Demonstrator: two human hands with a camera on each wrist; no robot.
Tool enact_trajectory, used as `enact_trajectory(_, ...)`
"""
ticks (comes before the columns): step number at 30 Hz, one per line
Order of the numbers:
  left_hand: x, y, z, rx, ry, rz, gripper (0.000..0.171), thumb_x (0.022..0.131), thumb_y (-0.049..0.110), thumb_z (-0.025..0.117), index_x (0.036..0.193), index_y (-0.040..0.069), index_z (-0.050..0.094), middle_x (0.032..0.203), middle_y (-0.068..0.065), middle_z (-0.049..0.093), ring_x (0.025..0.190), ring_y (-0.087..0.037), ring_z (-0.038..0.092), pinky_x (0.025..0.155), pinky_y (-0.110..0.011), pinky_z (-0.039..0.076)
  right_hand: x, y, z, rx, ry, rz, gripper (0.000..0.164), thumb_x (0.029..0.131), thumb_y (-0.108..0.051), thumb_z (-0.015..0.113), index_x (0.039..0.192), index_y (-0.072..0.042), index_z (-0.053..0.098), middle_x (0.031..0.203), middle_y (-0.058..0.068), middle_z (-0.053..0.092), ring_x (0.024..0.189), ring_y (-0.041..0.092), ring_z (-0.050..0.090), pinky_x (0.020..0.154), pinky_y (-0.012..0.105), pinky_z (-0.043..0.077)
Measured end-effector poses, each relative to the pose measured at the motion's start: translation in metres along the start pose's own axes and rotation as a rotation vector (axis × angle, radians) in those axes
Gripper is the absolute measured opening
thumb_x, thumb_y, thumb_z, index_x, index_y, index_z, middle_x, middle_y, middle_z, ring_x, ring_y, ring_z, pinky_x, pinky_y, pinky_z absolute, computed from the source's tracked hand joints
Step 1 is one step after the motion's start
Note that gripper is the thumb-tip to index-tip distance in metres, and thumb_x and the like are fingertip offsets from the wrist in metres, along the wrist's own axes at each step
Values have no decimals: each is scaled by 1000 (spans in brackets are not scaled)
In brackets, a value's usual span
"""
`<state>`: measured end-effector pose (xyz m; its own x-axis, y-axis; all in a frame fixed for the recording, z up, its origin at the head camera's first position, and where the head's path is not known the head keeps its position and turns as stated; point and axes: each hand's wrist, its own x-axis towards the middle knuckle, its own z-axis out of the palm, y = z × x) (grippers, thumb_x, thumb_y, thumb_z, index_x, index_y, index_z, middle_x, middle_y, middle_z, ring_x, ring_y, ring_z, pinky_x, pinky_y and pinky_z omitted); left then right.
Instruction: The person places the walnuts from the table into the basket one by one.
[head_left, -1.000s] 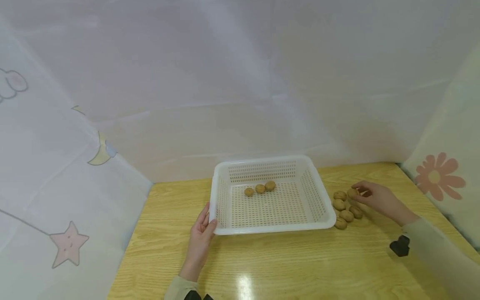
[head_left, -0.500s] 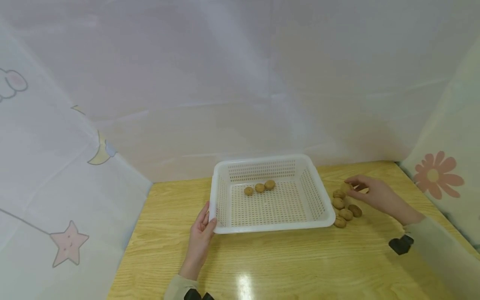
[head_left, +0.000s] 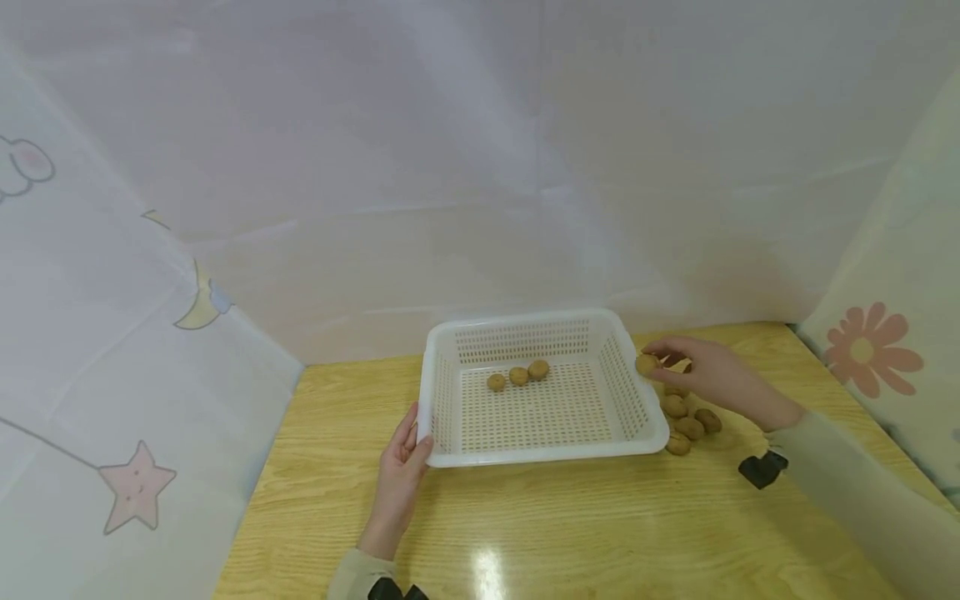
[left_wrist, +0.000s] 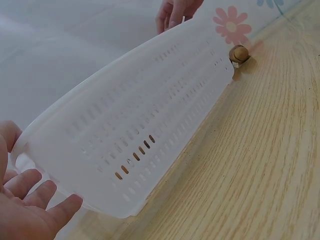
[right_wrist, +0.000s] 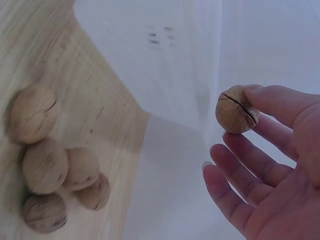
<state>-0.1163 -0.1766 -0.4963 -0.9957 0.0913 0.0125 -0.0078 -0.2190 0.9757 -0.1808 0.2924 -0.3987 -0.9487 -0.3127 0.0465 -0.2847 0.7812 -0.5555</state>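
A walnut (right_wrist: 235, 111) with a dark crack along its seam is pinched between the thumb and fingers of my right hand (head_left: 705, 377). In the head view that hand is at the right rim of a white plastic basket (head_left: 540, 458), the walnut over or beside the rim. My left hand (head_left: 399, 479) grips the basket's left edge, thumb on the rim, fingers at the outer side. Three walnuts (head_left: 518, 377) lie in a row inside the basket, toward its back. Several more walnuts (right_wrist: 45, 165) sit in a cluster on the table, right of the basket and partly under my right hand.
The wood-grain table (head_left: 570, 533) stretches in front of the basket. A pale cloth backdrop (head_left: 480, 208) rises close behind the basket and along both sides, printed with a star (head_left: 138, 487) and a flower (head_left: 873, 348).
My right hand has lifted a walnut from the cluster and carried it left to the basket's right rim. The left hand keeps its grip, and the basket has hardly moved.
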Motion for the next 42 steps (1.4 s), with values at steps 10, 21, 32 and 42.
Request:
enact_trajectory(10,-1,-1,-1,3,-8,10,68,109,10,54,166,6,19,168,-18,29,151,-35,35,115,-47,42,31,-33,13,-6,-34,-125,36,101,-30,72,128,-8,70,124,8,71,105,24,66,85,45,57)
enact_trajectory(21,0,-1,-1,14,-3,6,68,109,10,54,166,5,19,168,-19,29,151,-36,35,113,-38,46,64,-51,36,4,-80,-206,34,99,-24,74,127,-7,70,122,7,71,102,22,66,85,41,58)
enact_trajectory(32,-1,-1,-2,9,1,-8,67,108,9,54,166,7,20,168,-16,31,151,-35,36,115,-41,43,98,-69,60,46,-130,-243,30,96,-12,75,124,-1,70,114,9,73,101,25,68,90,49,59)
enact_trajectory(42,0,-1,-3,3,-13,-7,67,109,10,53,166,7,19,168,-17,30,151,-36,35,116,-46,41,123,-70,89,18,-254,-242,30,97,-15,75,125,-5,72,120,6,73,101,20,66,91,42,58)
